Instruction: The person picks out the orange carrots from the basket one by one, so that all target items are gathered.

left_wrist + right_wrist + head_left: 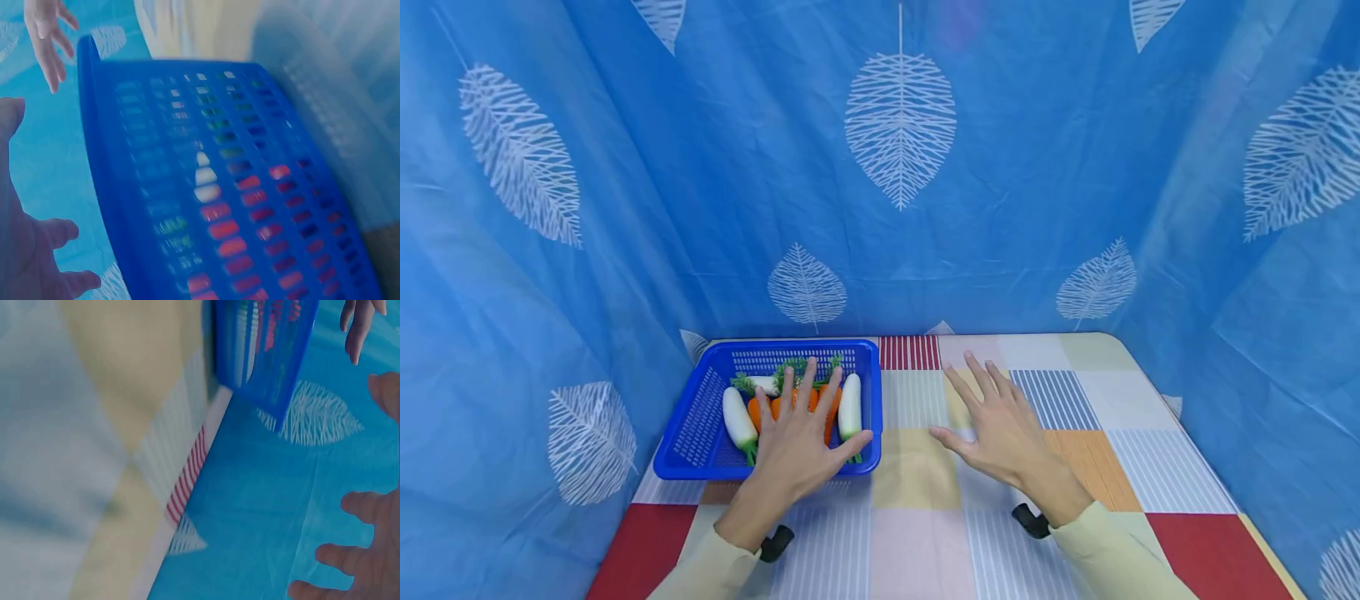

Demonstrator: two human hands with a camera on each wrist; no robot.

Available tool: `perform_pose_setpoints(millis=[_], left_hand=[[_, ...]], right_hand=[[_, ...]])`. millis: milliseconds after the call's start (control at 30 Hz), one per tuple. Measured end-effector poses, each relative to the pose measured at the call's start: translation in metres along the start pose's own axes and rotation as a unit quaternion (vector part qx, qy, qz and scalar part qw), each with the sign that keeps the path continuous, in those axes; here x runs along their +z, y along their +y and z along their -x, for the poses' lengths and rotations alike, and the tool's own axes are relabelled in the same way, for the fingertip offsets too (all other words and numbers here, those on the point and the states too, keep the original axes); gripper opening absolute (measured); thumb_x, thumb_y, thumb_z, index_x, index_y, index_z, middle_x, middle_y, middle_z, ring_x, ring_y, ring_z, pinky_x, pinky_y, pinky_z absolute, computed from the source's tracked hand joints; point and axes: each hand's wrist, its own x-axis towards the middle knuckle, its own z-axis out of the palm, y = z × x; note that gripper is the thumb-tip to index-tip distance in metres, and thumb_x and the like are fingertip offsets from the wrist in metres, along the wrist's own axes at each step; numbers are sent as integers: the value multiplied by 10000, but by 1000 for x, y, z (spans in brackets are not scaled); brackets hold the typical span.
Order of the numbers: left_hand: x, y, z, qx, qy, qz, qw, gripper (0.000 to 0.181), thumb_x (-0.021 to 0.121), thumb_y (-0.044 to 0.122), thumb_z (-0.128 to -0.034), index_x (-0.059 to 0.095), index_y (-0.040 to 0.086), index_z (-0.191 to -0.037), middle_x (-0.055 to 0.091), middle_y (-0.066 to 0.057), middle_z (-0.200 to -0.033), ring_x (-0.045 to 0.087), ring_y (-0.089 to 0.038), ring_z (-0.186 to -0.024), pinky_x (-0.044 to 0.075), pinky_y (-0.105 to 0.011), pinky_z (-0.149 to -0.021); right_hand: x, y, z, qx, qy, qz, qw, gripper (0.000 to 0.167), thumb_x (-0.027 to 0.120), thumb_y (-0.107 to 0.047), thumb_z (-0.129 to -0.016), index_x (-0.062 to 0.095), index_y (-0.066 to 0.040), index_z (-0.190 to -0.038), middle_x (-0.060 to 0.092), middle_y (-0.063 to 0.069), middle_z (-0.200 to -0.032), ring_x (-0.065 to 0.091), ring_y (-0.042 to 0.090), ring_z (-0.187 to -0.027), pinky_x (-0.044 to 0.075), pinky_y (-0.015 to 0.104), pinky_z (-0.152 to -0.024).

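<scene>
A blue plastic basket [685, 467] stands at the left of the table, with its slotted side [181, 69] filling much of the left wrist view. Inside lie orange carrots [831, 417] with green tops and white radishes [850, 404], one [739, 417] at the left. My left hand [797, 450] is spread over the basket's near side, fingers apart and holding nothing; it hides part of the carrots. To the right of the basket my right hand [1003, 429] hovers above the tablecloth, fingers spread, with nothing in it.
A patchwork-check cloth [917, 467] covers the table. Blue curtains [895, 267] with white leaf prints hang behind it and at both sides. Dark wrist straps [1032, 521] sit on both wrists.
</scene>
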Motion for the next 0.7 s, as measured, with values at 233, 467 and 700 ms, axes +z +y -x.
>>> perform_pose_setpoints(millis=[233,467,700], left_hand=[[-4,-33,10,-492,118,35,9987,1083,614,847,-1009,263,302,-1878,173,-190,-1970,180,-593,-1798,13,-939,-1361],[-14,-85,25,-1004,84,21,9949,1058,600,801,-1060,276,204,-1872,143,-294,-1942,156,-670,-1761,-50,-969,-1321],[-20,-127,37,-1540,-147,148,9878,1098,575,800,-1073,238,121,-1866,101,-379,-1909,142,-730,-1722,-68,-995,-1298]], right_hand=[[18,-31,-11,-208,-223,-528,9981,941,671,-742,-1067,383,-295,-1844,431,214,-1864,525,544,-1642,498,778,-1270],[34,-60,-19,-420,-538,-815,9943,907,654,-749,-1083,420,-288,-1828,499,209,-1819,587,530,-1577,528,764,-1243],[45,-80,-24,-607,-853,-902,9904,929,599,-798,-1088,361,-323,-1850,519,188,-1809,589,512,-1583,517,749,-1265]])
